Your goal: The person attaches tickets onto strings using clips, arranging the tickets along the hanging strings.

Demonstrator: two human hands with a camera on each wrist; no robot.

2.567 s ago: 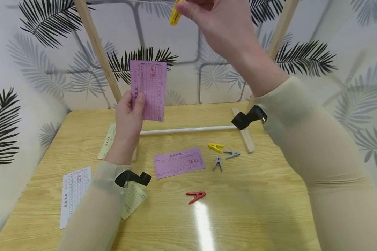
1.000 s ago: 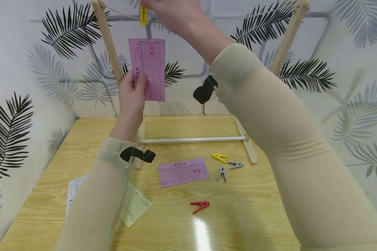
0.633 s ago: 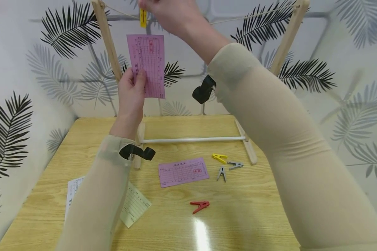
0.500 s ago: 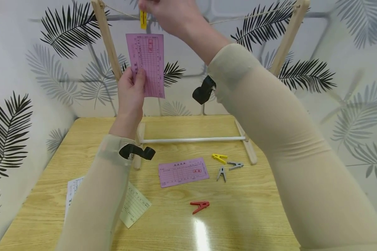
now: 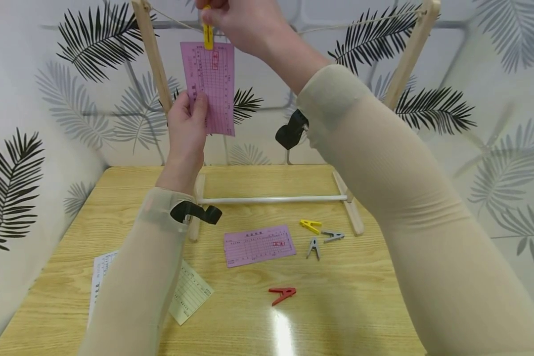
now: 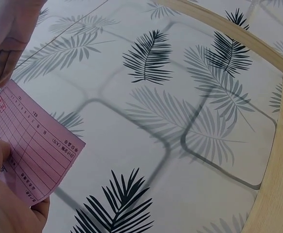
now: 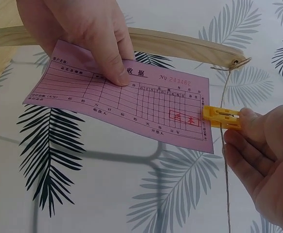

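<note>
My left hand (image 5: 188, 121) pinches a pink receipt slip (image 5: 220, 89) by its lower left side, thumb on the printed face, and holds it upright below the string (image 5: 338, 26). My right hand (image 5: 253, 22) pinches a yellow clothespin (image 5: 208, 37) from above. In the right wrist view the tip of that clothespin (image 7: 219, 117) overlaps the slip's short edge beside a red stamp, and the string (image 7: 224, 160) runs past the clothespin. The left wrist view shows only the yellow tip at the far left, against the slip (image 6: 32, 141).
A wooden frame with two posts (image 5: 411, 54) carries the string; a white rod (image 5: 273, 199) joins its feet. On the table lie another pink slip (image 5: 259, 246), a yellow clothespin (image 5: 310, 226), two grey clothespins (image 5: 313, 248), a red clothespin (image 5: 283, 294), a yellowish slip (image 5: 190, 292) and a white slip (image 5: 99, 277).
Both hands have shifted left since the oldest frame. My left hand has raised the pink slip, and its top edge, lately below the yellow clothespin, now meets the clothespin's tip.
</note>
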